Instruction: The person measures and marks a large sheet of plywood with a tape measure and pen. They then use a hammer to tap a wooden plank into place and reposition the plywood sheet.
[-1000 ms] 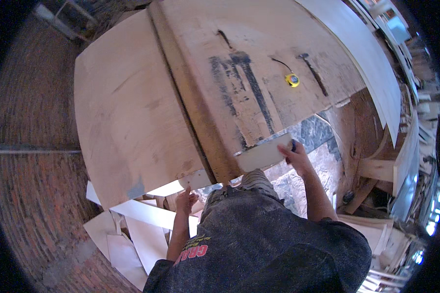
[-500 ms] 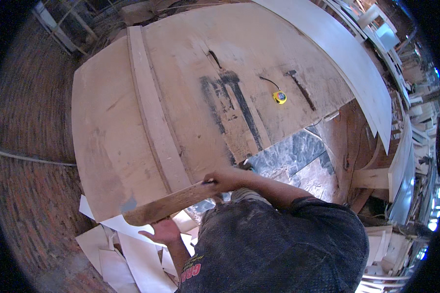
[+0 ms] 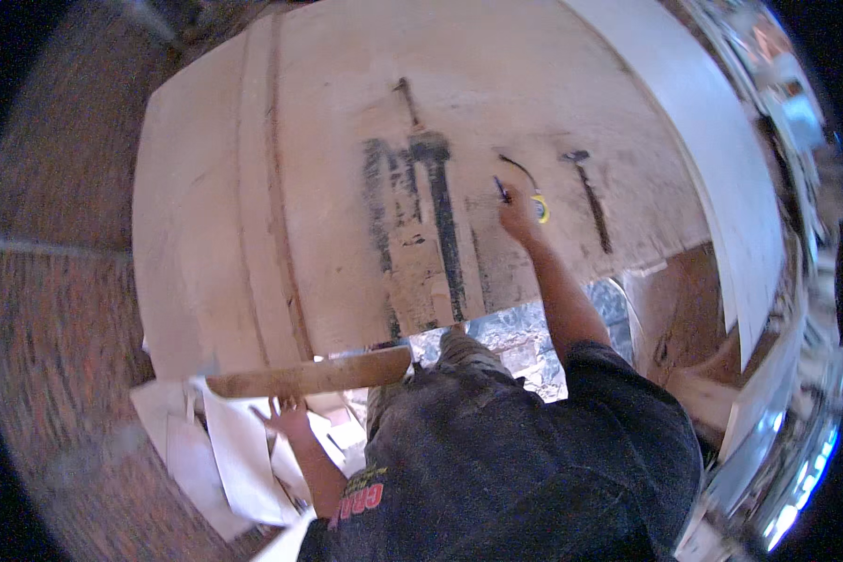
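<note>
A narrow wooden board [image 3: 314, 377] lies along the near left edge of the large plywood sheet [image 3: 332, 281]. Below it, my left hand [image 3: 288, 417] has its fingers spread, the tips close to or touching the board's lower edge. Out over the plywood reaches my right hand [image 3: 517, 215], closed on a small dark pen [image 3: 501, 190], which sticks out from the fingers. Just right of that hand sits a yellow tape measure [image 3: 541, 210], partly covered by it. A hammer [image 3: 592, 197] lies farther right.
Another dark, slim tool [image 3: 407, 101] rests on the plywood beyond the black stains. A long strip [image 3: 258, 187] crosses its left part. White sheets [image 3: 234, 459] are piled at lower left, beside a brick wall [image 3: 56, 337]. Long pale panels [image 3: 693, 140] stand along the right.
My right hand has left the board's right end and moved forward and right, beside the tape measure. My left hand stays under the board. The whole view has shifted.
</note>
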{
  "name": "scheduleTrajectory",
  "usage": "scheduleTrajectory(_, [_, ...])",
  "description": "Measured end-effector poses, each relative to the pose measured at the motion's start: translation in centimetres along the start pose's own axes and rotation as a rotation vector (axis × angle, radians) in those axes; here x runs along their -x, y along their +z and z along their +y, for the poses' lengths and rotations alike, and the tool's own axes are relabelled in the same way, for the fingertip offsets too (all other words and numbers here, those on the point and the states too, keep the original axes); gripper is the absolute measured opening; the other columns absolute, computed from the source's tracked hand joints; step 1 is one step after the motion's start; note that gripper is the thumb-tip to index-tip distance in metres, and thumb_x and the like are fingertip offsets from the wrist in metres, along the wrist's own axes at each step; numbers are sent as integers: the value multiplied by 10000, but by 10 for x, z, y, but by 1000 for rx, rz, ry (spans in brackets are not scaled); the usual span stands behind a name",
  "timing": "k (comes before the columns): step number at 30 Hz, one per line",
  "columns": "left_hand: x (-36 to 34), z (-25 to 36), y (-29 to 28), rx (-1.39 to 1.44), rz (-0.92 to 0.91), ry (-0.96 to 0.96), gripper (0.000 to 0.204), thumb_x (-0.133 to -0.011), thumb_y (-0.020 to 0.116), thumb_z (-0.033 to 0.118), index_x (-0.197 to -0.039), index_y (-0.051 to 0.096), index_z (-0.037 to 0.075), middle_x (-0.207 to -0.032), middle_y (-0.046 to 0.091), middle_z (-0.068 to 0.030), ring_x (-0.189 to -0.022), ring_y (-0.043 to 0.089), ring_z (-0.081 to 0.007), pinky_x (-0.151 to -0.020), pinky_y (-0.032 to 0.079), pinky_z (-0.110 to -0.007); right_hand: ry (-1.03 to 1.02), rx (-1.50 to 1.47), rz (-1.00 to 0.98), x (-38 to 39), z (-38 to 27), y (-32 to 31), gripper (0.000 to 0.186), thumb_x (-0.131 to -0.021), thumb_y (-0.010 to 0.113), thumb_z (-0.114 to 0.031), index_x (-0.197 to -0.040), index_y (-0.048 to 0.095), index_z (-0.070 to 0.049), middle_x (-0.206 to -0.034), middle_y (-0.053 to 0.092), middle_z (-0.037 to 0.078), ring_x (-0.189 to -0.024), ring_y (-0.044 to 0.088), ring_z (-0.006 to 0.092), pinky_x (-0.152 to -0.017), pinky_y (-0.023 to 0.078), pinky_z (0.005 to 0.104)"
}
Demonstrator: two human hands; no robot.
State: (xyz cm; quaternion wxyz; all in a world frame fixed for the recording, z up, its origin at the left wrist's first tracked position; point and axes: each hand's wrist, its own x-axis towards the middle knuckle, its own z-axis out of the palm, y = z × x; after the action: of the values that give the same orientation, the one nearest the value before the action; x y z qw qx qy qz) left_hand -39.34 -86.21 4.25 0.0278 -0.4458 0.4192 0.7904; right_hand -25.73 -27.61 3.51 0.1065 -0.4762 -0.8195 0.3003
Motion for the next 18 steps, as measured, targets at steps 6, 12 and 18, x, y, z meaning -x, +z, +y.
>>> scheduleTrajectory(6, [52,-46,3,-204,-30,15,615,-807,571,514,-1232,457,84,-1142,475,-109,-1062,475,-277,-926,398,-447,-30,190,186,-62,173,-34,412,-785,595,-252,-1082,575,32,-945,641,200,-863,611,328,-776,472,412])
scheduleTrajectory(12, [46,-78,26,-229,-93,69,484,-789,682,389,-1162,522,125,-1083,553,-27,-979,522,-198,-806,433,-389,-273,450,239,-106,324,-78,516,-821,597,-437,-1004,613,45,-939,630,238,-868,600,387,-781,465,457])
scheduleTrajectory(18, [48,-69,3,-291,-39,61,508,-756,715,394,-1125,529,97,-1066,575,-42,-947,544,-196,-778,440,-389,-71,799,-141,-114,244,-106,493,-845,589,-379,-1090,513,42,-940,604,186,-880,581,300,-756,455,423])
